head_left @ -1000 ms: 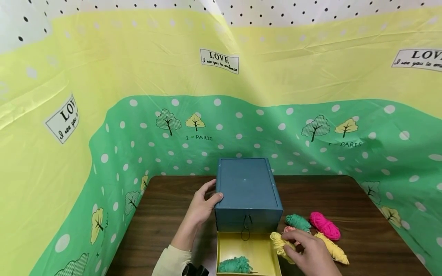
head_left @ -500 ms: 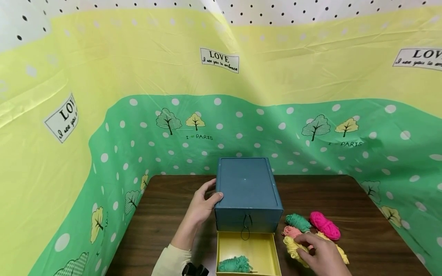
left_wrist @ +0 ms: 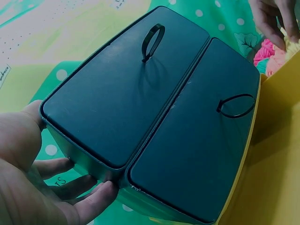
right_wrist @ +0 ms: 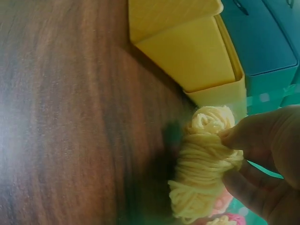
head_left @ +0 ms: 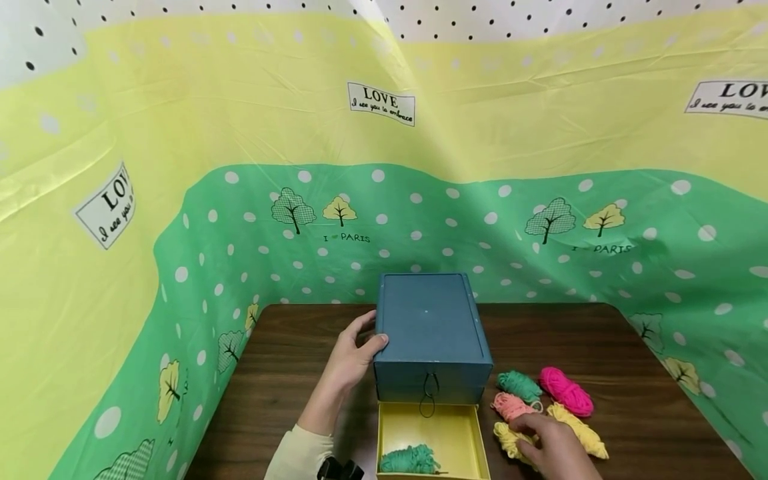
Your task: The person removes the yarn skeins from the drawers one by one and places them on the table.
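My left hand point(head_left: 353, 357) holds the blue drawer box point(head_left: 429, 317) at its left side, thumb over the top edge, fingertips on the side wall point(left_wrist: 89, 164). Below the two dark drawer fronts, a yellow drawer point(head_left: 429, 427) is pulled out. A teal yarn skein point(head_left: 410, 460) lies at its front. To the drawer's right, my right hand point(head_left: 558, 443) pinches a yellow yarn skein point(right_wrist: 201, 164) between thumb and fingers. Beside it are a coral skein point(head_left: 511, 405), a green skein point(head_left: 519, 385), a magenta skein point(head_left: 566, 391) and another yellow skein point(head_left: 579, 430).
A dark wood table point(head_left: 282, 373) carries everything. Patterned green and yellow cloth point(head_left: 360, 267) rises behind and along both sides. Black cord loops point(left_wrist: 153, 42) stick out from the drawer fronts. The open drawer's wall point(right_wrist: 187, 56) stands close to the right hand.
My right hand has moved right with the yellow skein, from the drawer's right edge to beside the other skeins. The left hand stays on the box.
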{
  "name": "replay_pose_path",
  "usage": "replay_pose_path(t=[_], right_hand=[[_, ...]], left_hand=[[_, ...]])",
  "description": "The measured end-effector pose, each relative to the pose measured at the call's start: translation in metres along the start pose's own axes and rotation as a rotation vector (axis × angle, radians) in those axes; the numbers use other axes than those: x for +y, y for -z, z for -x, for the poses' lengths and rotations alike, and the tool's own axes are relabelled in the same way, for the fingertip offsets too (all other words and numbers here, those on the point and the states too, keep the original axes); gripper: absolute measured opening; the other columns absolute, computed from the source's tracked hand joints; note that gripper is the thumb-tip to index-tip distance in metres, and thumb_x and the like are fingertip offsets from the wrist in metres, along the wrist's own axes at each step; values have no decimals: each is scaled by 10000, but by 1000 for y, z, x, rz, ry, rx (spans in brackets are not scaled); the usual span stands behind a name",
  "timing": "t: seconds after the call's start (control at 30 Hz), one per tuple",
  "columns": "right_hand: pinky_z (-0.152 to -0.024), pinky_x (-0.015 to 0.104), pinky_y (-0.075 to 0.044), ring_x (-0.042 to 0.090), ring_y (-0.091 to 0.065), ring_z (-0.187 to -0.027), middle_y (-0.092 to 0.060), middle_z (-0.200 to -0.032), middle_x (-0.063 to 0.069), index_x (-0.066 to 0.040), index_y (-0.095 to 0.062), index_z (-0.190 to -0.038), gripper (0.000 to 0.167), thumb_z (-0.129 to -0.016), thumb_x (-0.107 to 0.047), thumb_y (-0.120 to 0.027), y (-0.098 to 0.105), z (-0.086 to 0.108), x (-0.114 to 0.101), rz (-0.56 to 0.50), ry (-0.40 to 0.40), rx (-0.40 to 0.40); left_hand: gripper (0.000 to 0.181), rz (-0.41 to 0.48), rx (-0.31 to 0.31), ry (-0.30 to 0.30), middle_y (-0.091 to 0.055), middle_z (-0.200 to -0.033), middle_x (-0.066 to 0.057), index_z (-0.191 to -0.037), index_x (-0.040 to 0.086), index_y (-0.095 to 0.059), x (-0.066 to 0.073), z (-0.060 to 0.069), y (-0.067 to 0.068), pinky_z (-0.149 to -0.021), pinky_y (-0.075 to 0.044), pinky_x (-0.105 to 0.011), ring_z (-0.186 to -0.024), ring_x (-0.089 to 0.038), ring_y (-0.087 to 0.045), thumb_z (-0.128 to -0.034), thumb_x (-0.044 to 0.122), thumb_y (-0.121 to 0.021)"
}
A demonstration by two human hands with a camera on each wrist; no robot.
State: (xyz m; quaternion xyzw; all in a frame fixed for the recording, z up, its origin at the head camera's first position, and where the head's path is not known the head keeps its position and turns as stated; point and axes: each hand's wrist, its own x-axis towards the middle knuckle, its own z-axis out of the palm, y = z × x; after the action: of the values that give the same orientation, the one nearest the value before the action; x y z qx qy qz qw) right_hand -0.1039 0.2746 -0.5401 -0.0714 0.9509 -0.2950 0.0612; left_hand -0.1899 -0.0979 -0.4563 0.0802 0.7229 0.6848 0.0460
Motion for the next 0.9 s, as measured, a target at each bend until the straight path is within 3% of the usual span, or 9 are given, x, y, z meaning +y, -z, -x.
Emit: replay_pose_path(t=[0.43,0.7,0.9], right_hand=[[-798,371,-558,251,-695,-954,-709,-996,-75,-218,-741,-1008,262,-788,-169,-875,-7,-6,6,-9,19,-53],[-805,363,-560,264,-696,-1016,-689,-1046,-94,-247,-739,-1019,281,-778,-239,-885,0,1,1,72,84,18],[-726,293,-543,120,-675,-911,-696,-1053,-58,-186,-750,-1094,303,-826,-285,-851,10,4,-9,19,124,16]], left_hand=[[587,15,-9,1,-492,-1427,-233,-1553,88,-436,-1,0,0,-906,-569,-384,-1246,-322,-574,-1015,191,-649],[592,25,-18,-10,-491,-1444,-243,-1558,79,-422,-2,-2,1,-888,-573,-387,-1240,-323,-588,-1017,180,-638],[593,23,-16,-6,-488,-1445,-241,-1557,76,-423,-2,-1,2,-890,-575,-391,-1241,-323,-585,-1017,187,-639]])
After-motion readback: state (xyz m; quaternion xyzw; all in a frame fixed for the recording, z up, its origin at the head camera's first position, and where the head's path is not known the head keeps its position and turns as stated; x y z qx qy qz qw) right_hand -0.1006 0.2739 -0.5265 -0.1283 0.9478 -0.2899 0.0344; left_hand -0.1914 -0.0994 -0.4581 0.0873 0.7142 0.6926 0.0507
